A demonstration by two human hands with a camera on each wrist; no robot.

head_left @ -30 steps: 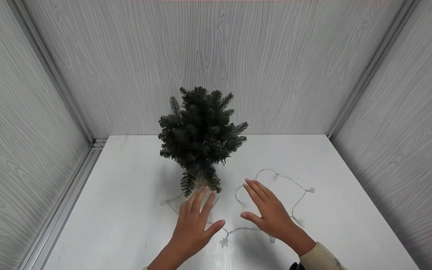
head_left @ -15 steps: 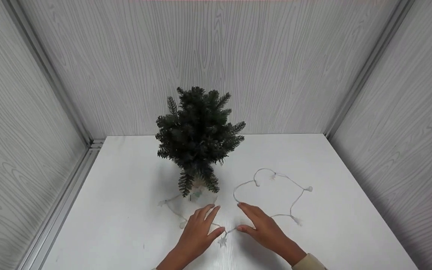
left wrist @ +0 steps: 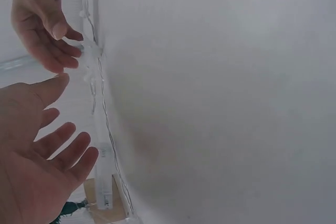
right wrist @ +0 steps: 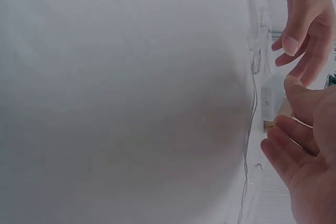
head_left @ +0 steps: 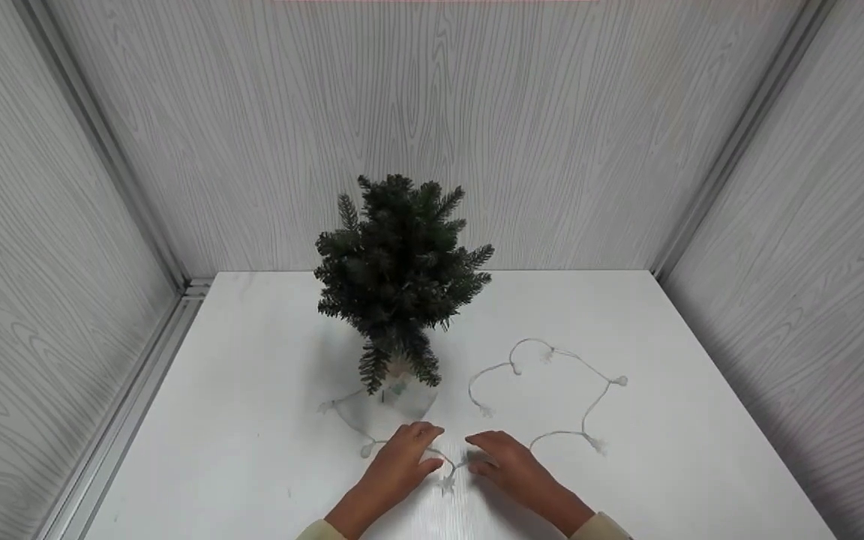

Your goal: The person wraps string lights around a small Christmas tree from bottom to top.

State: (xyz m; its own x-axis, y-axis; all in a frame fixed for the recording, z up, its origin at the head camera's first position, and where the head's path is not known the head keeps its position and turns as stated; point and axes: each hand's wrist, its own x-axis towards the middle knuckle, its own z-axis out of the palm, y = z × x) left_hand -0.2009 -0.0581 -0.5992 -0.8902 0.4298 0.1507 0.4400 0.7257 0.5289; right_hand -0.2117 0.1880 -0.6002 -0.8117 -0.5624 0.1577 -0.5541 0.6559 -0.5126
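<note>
Left hand and right hand: fingers loosely bent, slightly parted, gripping nothing; contact with the string lights cannot be determined. Both hands extend in front of the tree. Lights lie in front and right of the tree. Fingertips sit farther from the tree than half a second earlier.

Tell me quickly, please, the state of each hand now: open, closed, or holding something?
Left hand: open and relaxed, holding nothing.
Right hand: open and relaxed, holding nothing, near the thin whitish string light with a star-shaped ornament.
</note>
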